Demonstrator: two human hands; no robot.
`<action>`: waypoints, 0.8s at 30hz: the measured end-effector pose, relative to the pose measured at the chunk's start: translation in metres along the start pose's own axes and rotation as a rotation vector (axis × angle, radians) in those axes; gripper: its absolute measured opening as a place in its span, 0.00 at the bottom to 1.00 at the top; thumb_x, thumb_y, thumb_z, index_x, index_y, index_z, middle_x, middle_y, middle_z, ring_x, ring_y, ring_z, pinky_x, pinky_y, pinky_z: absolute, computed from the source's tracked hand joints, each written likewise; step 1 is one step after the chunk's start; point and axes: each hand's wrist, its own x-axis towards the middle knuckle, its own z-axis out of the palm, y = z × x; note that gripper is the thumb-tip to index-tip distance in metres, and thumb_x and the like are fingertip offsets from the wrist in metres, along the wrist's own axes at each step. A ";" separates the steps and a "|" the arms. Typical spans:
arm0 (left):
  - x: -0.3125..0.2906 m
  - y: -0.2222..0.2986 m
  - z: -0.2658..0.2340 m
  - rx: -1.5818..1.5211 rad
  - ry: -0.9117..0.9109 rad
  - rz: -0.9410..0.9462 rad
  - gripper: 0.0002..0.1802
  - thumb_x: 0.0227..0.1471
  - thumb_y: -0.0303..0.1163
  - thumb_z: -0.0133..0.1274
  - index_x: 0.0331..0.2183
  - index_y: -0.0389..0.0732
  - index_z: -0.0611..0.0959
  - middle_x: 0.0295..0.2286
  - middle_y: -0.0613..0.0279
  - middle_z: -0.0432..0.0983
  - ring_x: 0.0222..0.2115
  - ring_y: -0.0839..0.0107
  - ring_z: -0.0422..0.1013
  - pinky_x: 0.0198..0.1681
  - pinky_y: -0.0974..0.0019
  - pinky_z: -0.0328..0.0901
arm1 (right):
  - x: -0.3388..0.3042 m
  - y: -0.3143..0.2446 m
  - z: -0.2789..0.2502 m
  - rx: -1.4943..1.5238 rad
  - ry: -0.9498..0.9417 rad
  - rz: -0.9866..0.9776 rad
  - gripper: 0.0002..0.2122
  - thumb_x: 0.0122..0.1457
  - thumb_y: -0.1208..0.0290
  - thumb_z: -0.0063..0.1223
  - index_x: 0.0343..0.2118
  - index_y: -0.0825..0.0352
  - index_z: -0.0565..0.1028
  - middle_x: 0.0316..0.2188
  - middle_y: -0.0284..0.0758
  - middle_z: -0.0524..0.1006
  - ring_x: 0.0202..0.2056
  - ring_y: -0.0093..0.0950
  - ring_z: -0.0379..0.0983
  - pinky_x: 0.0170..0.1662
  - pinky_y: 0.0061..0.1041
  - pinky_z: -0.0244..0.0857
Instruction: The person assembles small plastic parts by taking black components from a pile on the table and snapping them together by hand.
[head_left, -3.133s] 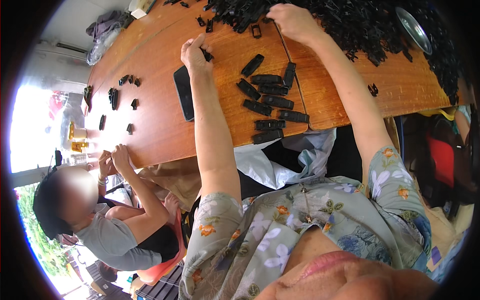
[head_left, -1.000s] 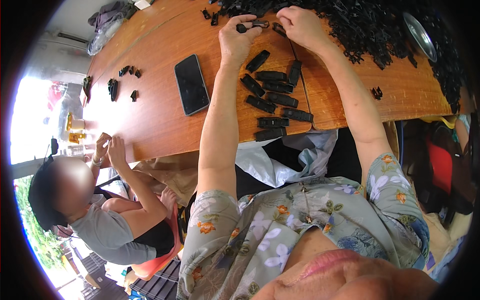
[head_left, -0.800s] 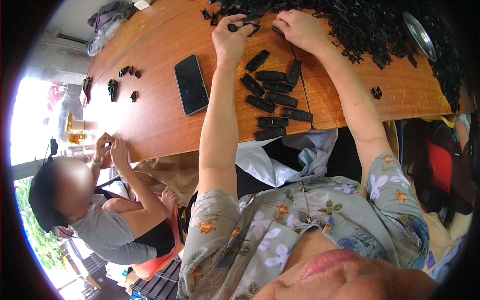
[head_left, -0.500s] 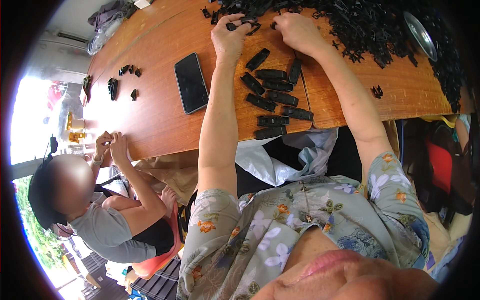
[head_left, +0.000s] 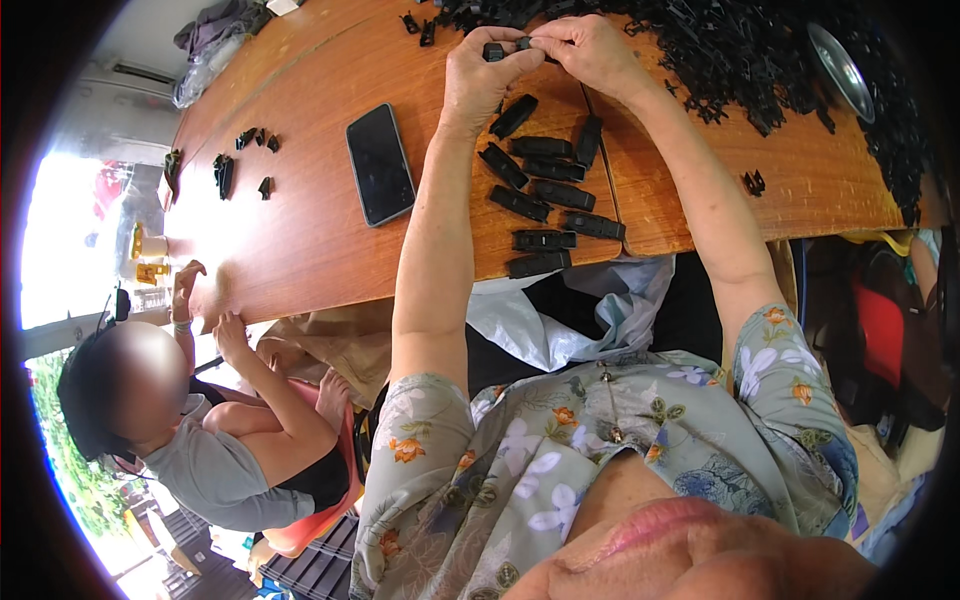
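My left hand is closed around a black plastic part at the far side of the wooden table. Right beside it, my right hand pinches a small black piece against that part; the fingers hide most of both. Nearer to me, between my forearms, lie several oblong black plastic pieces in a loose cluster. Just beyond my hands spreads a large heap of small black plastic parts.
A phone lies left of my left forearm. Several black parts sit farther left. A round metal dish leans in the heap at right. Another person sits at the table's left side, hands at its edge.
My hands have come together; the right moved left from the heap's edge to meet the part in my left. The other person's hands have moved apart.
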 end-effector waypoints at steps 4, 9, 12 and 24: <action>0.000 -0.001 -0.002 -0.057 -0.008 0.000 0.19 0.46 0.26 0.67 0.40 0.32 0.79 0.21 0.71 0.72 0.19 0.83 0.66 0.21 0.80 0.60 | 0.002 -0.002 -0.003 0.426 -0.121 0.290 0.08 0.59 0.65 0.60 0.35 0.65 0.83 0.25 0.32 0.80 0.24 0.19 0.75 0.28 0.19 0.70; 0.002 -0.005 -0.007 -0.171 -0.043 0.043 0.19 0.48 0.27 0.66 0.42 0.31 0.79 0.22 0.70 0.73 0.19 0.83 0.66 0.21 0.79 0.60 | 0.001 0.006 -0.006 0.675 -0.135 0.297 0.10 0.59 0.64 0.61 0.37 0.65 0.82 0.27 0.31 0.81 0.25 0.18 0.75 0.29 0.17 0.72; 0.002 0.000 -0.006 -0.114 -0.053 0.032 0.19 0.49 0.26 0.64 0.43 0.31 0.79 0.23 0.69 0.73 0.20 0.83 0.66 0.21 0.79 0.61 | 0.000 0.007 -0.007 0.620 -0.083 0.304 0.11 0.58 0.65 0.62 0.39 0.66 0.81 0.28 0.32 0.81 0.26 0.19 0.76 0.31 0.17 0.73; 0.003 -0.001 -0.012 -0.315 0.072 -0.089 0.14 0.47 0.25 0.66 0.37 0.31 0.83 0.23 0.65 0.76 0.17 0.83 0.67 0.18 0.78 0.61 | 0.001 -0.013 -0.002 0.632 0.035 0.261 0.06 0.58 0.73 0.61 0.37 0.69 0.79 0.27 0.32 0.80 0.28 0.19 0.78 0.29 0.18 0.74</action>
